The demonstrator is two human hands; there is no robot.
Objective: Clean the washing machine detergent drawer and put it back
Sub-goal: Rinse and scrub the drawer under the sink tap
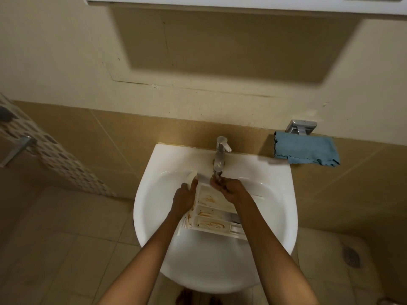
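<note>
A white detergent drawer [211,219] with brown streaks in its compartments lies in the white sink [154,212], its front panel toward the far left. My left hand [185,194] grips the drawer's left side near the front panel. My right hand [226,188] is over the drawer's far end just below the tap spout [218,172], its fingers curled; whether it holds anything is unclear.
A chrome tap [221,155] stands at the back of the sink. A blue cloth [306,151] hangs on the tiled wall ledge to the right, under a metal bracket [301,127]. A floor drain [351,256] is at the lower right. A white cabinet edge [220,2] overhangs above.
</note>
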